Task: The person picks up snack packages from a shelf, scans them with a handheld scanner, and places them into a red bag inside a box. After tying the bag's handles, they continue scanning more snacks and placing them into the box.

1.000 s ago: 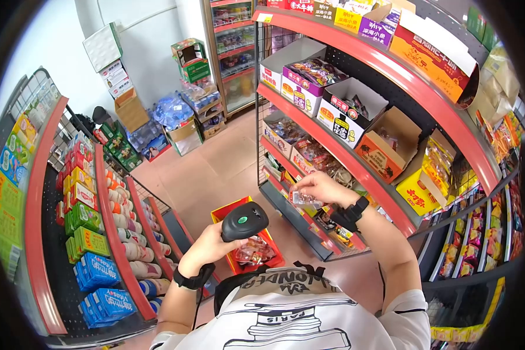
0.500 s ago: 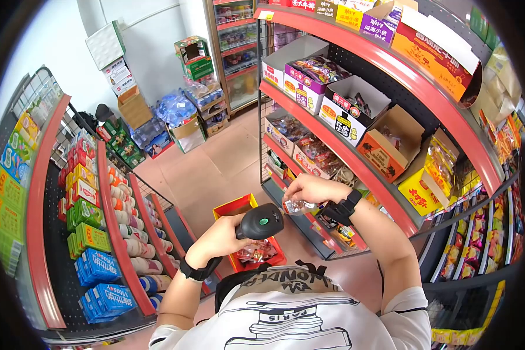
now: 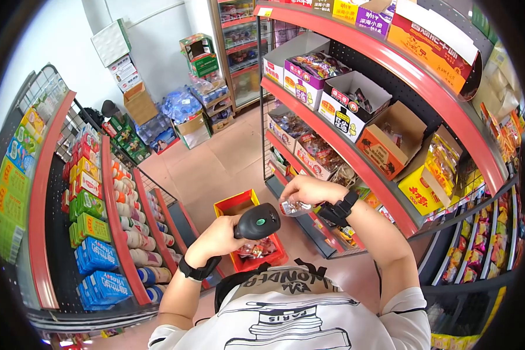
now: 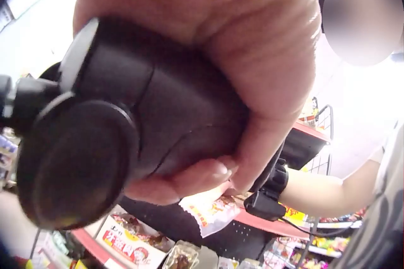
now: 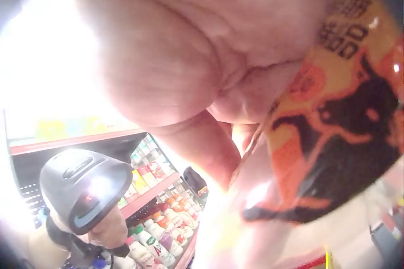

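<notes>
A black barcode scanner [image 3: 258, 222] is gripped in my left hand [image 3: 214, 239], with a green mark on its top. In the left wrist view, my fingers curl round the scanner's body [image 4: 183, 99]. My right hand [image 3: 314, 191] pinches a small clear snack packet [image 3: 295, 208], just to the right of the scanner's head. Seen from the right wrist, the packet [image 5: 341, 136] carries orange print with a black bull figure, and the scanner [image 5: 82, 187] faces it from the left. Below both hands stands a red and yellow box [image 3: 230, 204] with several wrapped snacks [image 3: 258, 248] inside.
Shelves [image 3: 356, 154] with open snack boxes rise close on the right. On the left, another rack [image 3: 108, 204] holds bottles and drink cartons. Bottled-water packs [image 3: 181, 107] and cardboard boxes stand at the far wall beside a glass-door cabinet [image 3: 245, 58].
My right hand has brought the packet left, away from the shelf and close to the scanner. My left hand has moved the scanner slightly right. The head view has turned a little.
</notes>
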Motion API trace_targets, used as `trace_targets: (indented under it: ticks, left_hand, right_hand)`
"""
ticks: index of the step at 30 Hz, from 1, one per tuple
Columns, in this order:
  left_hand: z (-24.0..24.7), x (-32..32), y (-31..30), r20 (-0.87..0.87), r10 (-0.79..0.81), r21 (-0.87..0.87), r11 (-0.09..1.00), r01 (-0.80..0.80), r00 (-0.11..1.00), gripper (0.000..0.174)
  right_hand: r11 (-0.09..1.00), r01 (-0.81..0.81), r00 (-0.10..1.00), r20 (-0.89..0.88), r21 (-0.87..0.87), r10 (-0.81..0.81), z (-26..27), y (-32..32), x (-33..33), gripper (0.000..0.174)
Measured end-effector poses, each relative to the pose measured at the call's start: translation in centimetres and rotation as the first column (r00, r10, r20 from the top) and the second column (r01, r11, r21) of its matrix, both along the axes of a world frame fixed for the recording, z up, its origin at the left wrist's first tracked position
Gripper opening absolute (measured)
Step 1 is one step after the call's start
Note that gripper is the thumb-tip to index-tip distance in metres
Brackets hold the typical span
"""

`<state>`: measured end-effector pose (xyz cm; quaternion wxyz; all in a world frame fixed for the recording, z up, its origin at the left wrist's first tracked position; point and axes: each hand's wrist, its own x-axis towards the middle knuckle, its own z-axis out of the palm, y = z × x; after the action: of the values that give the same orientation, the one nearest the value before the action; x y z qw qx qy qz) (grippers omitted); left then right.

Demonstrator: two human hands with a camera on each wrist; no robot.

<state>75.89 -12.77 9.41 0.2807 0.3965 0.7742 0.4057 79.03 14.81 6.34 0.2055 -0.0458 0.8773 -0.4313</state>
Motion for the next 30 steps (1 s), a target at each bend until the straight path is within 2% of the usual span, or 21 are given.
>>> trace_targets:
  ticks: [1,3,5,7,8,9,10,11,12,13,14,16,17,18,20,22,24,26,28,30]
  left_hand:
    - [-0.2,0.4,0.0,-0.019,0.006,0.009,1.0,-0.006,1.0,0.032]
    - [-0.7,1.2,0.0,-0.042,0.025,0.021,0.999,-0.024,0.999,0.032]
    - [-1.0,2.3,-0.1,0.012,0.113,-0.031,0.993,-0.113,0.994,0.033]
    - [-1.2,3.6,-0.3,0.043,0.195,0.014,0.981,-0.195,0.98,0.035]
    - [-1.4,4.2,-0.5,0.078,0.264,0.056,0.961,-0.269,0.961,0.036]
    - [-0.9,4.8,-0.7,0.12,0.301,0.049,0.95,-0.308,0.946,0.037]
    - [-1.2,5.5,-0.9,0.231,0.364,0.132,0.907,-0.4,0.902,0.034]
    - [-1.8,6.1,-1.4,0.181,0.43,0.116,0.884,-0.454,0.884,0.032]
    - [-2.6,6.3,-2.0,0.128,0.494,0.104,0.856,-0.507,0.86,0.031]
    - [-3.5,6.6,-2.7,0.114,0.525,0.122,0.835,-0.537,0.843,0.026]
    - [-4.0,6.9,-3.3,0.12,0.54,0.114,0.826,-0.551,0.833,0.026]
    - [-4.6,7.5,-4.5,0.226,0.633,0.005,0.759,-0.651,0.741,0.022]
    - [-5.2,7.7,-5.1,0.226,0.672,-0.012,0.726,-0.688,0.705,0.022]
    - [-5.2,7.9,-5.6,0.227,0.674,-0.017,0.724,-0.689,0.703,0.022]
    - [-5.2,7.9,-6.2,0.211,0.678,-0.013,0.723,-0.691,0.704,0.022]
    - [-5.7,7.5,-7.0,0.231,0.687,-0.038,0.714,-0.699,0.689,0.022]
    - [-5.8,7.0,-7.8,0.245,0.691,-0.063,0.712,-0.7,0.68,0.022]
    - [-5.7,6.4,-8.3,0.186,0.664,-0.005,0.738,-0.675,0.724,0.023]
    - [-6.4,5.8,-9.2,0.184,0.646,-0.014,0.755,-0.655,0.741,0.024]
    - [-6.4,5.2,-9.7,0.192,0.627,0.016,0.768,-0.641,0.755,0.023]
  right_hand:
    - [1.0,-0.008,0.998,-0.061,0.027,0.01,0.0,0.0,0.3,0.025]
    - [1.0,-0.018,0.997,-0.077,0.019,0.02,0.0,0.3,0.6,0.021]
    - [1.0,-0.031,0.996,-0.088,0.005,0.031,0.1,0.4,1.3,0.019]
    - [0.994,0.107,0.994,-0.015,-0.005,-0.107,0.6,0.2,2.3,0.019]
    - [0.996,0.094,0.996,-0.006,-0.008,-0.094,-1.2,0.7,2.4,0.019]
    - [0.989,0.115,0.992,-0.033,-0.097,-0.119,-4.4,1.5,2.3,0.019]
    - [0.973,0.133,0.988,-0.053,-0.187,-0.146,-5.4,1.2,2.5,0.019]
    - [0.961,0.189,0.982,0.042,-0.203,-0.185,-6.2,1.3,3.1,0.018]
    - [0.964,0.173,0.985,0.058,-0.204,-0.165,-7.2,1.1,3.5,0.018]
    - [0.935,0.27,0.959,0.151,-0.229,-0.24,-8.9,0.8,4.0,0.016]
    - [0.897,0.368,0.919,0.244,-0.243,-0.311,-10.7,0.6,4.4,0.014]
    - [0.852,0.415,0.893,0.322,-0.32,-0.314,-13.7,-0.4,5.2,0.009]
    - [0.821,0.463,0.857,0.405,-0.334,-0.319,-14.7,-1.1,5.7,0.009]
    - [0.789,0.511,0.816,0.48,-0.34,-0.322,-15.1,-1.9,6.0,0.009]
    - [0.793,0.515,0.847,0.335,-0.326,-0.412,-17.5,-3.5,6.4,0.01]
    - [0.808,0.489,0.861,0.331,-0.328,-0.386,-19.7,-5.0,6.0,0.009]
    - [0.779,0.56,0.816,0.352,-0.283,-0.458,-20.5,-7.0,5.1,0.012]
    - [0.788,0.564,0.817,0.307,-0.247,-0.488,-20.9,-8.8,3.7,0.015]
    - [0.773,0.599,0.794,0.287,-0.209,-0.537,-20.0,-10.6,2.2,0.017]
    - [0.766,0.604,0.793,0.26,-0.218,-0.551,-21.6,-12.0,0.9,0.015]
